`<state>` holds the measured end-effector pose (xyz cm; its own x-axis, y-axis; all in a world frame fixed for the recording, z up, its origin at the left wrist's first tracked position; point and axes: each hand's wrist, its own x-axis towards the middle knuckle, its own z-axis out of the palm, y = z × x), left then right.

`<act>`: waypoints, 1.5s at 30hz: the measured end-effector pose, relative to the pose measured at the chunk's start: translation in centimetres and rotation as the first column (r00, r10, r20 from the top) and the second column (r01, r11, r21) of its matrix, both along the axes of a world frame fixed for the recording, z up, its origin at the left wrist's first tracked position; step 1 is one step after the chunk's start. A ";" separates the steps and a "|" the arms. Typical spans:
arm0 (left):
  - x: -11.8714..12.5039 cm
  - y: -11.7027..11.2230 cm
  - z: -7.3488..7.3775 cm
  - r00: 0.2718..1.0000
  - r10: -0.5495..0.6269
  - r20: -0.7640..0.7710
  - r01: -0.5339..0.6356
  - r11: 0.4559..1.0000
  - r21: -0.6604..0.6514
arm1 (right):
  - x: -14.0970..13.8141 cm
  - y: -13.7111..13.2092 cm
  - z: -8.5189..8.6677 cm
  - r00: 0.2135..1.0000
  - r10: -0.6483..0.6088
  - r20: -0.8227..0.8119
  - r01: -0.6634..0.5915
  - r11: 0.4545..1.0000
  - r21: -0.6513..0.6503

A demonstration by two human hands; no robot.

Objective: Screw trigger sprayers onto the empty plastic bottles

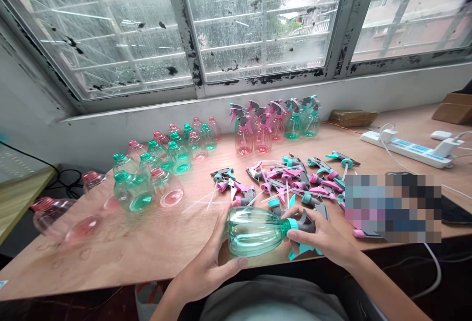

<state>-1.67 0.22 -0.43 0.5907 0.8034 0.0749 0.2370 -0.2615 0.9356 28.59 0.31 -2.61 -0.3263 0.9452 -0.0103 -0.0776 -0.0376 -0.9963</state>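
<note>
A clear green spray bottle [254,231] lies sideways between my hands above the table's front edge, its base toward the left. My left hand [206,267] cups the base, thumb below and fingers behind. At the neck, my right hand [324,237] grips the turquoise collar and grey trigger head [305,222] between thumb and fingers. The head sits on the bottle's mouth; how tightly, I cannot tell. Just behind lies a heap of loose pink, turquoise and grey trigger heads [285,179] with thin white tubes.
Several open pink and green bottles [177,159] stand at the left. By the wall, several bottles with trigger heads [262,136] stand upright. A white power strip [407,149], cables and a brown package [353,117] are at the right. A blurred patch hides part of the table there.
</note>
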 end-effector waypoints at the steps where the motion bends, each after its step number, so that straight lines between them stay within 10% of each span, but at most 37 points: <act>1: 0.0 0.0 0.0 1.000 -0.001 0.000 0.001 1.000 0.013 | 0.0 0.0 0.0 1.000 0.001 0.000 -0.001 1.000 0.000; 45: 0.5 -0.1 0.7 0.997 -0.003 0.075 0.006 1.000 -0.029 | -0.4 0.1 -0.3 0.996 -0.094 -0.003 0.094 0.996 0.003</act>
<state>-1.14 0.15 0.29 0.5879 0.8033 0.0952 0.1651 -0.2343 0.9580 28.15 0.38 -2.91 -0.2362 0.9717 -0.0064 -0.0838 -0.0269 -0.9961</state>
